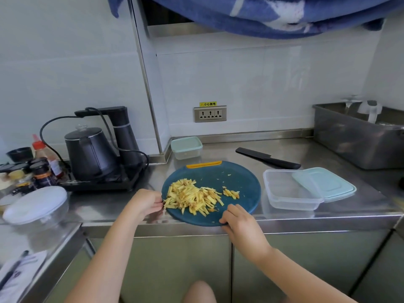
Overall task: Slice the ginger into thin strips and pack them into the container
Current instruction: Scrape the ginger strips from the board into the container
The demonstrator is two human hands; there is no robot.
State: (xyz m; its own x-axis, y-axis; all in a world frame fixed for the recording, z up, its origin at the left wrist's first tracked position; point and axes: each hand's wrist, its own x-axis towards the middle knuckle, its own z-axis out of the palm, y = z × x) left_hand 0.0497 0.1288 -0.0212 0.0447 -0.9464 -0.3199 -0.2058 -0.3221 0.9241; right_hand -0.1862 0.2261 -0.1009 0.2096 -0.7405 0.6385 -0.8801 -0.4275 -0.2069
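I saw two hands on one round blue cutting board [229,178]. My left hand [146,203] had its fingers curled round the board's left rim, right against the nearest ginger strips. My right hand [240,221] gripped the near rim, fingers hooked over the edge.

Between the hands lay one large heap of ginger strips [192,196]. One smaller clump [231,192] sat just beyond the right hand, apart from the heap. A few stray bits dotted the board farther out.

To the right of the right hand stood one open clear container [288,191], with one pale green lid [325,184] leaning on its far right edge. Beyond both hands lay one black knife [267,158] and one small closed box [186,147]. Left of the left hand stood one black kettle [87,149].
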